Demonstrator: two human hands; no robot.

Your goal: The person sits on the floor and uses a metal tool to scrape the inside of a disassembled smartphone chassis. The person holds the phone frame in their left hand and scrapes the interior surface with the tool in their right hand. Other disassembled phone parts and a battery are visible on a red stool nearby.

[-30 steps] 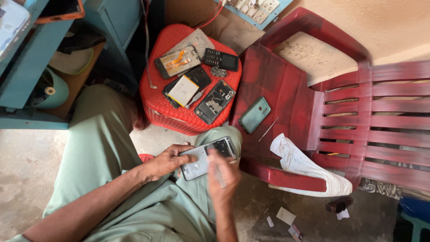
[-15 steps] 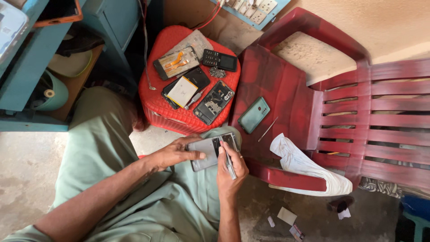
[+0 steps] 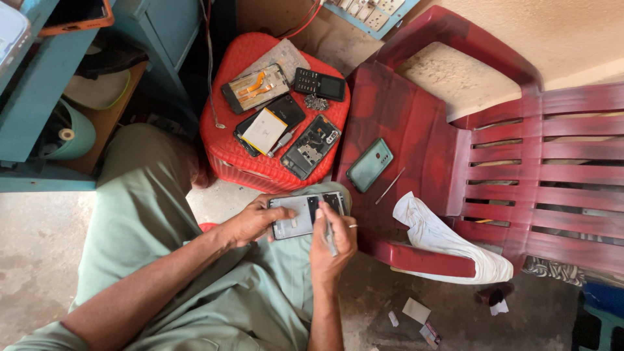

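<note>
My left hand (image 3: 255, 221) grips the left end of an opened phone (image 3: 304, 215) resting on my knee, its inner frame and dark circuit board facing up. My right hand (image 3: 333, 242) pinches a thin metal tool (image 3: 329, 235), a small screwdriver or tweezers, with its tip against the phone's right part. Both forearms come up from the bottom of the view over my green trousers (image 3: 195, 286).
A red plastic stool (image 3: 221, 136) ahead carries several dismantled phones, a white battery (image 3: 264, 130), a small keypad phone (image 3: 319, 84) and loose screws. The red plastic chair (image 3: 455, 143) on the right holds a teal phone back (image 3: 369, 164), a thin rod (image 3: 390, 185) and a white cloth (image 3: 448, 240). A blue cabinet (image 3: 39, 97) stands at left.
The phone has shifted up and right on my knee and turned more level. My right hand now holds the tool upright against it instead of lying across it.
</note>
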